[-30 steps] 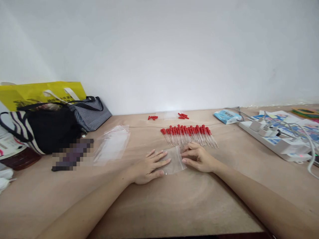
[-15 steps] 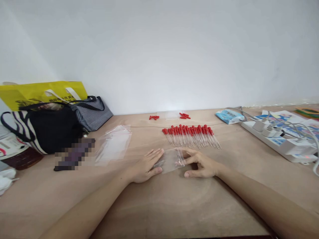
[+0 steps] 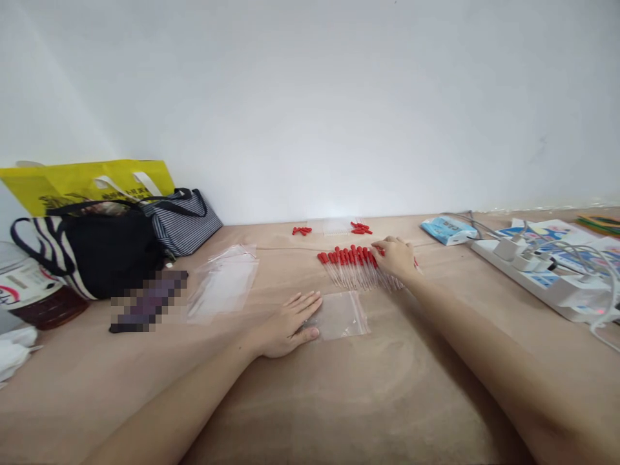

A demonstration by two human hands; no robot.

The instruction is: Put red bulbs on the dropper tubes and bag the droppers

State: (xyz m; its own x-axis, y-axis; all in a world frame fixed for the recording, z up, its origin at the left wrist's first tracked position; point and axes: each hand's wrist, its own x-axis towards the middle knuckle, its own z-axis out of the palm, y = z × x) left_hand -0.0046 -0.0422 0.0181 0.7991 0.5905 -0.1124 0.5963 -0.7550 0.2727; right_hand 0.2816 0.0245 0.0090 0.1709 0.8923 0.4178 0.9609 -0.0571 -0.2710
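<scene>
My left hand (image 3: 285,328) lies flat with fingers spread, pressing the left end of a clear zip bag (image 3: 341,315) against the table. Beyond the bag, a row of glass droppers with red rubber bulbs (image 3: 345,257) lies side by side, tips towards me. My right hand (image 3: 394,258) reaches over the right part of this row and hides several of them. Its fingers are bent together around a red bulb there; the thumb is mostly hidden.
More clear bags (image 3: 223,284) lie left of my hand. Loose red bulbs (image 3: 361,228) and clear tubes (image 3: 334,226) are near the wall. A blue packet (image 3: 448,230) and a power strip (image 3: 527,274) with cables stand right; a black bag (image 3: 116,252) and striped bag (image 3: 181,223) stand left.
My right hand has let go of the zip bag's right end and moved forward to the droppers. The bag now lies flat, with my left hand still on it.
</scene>
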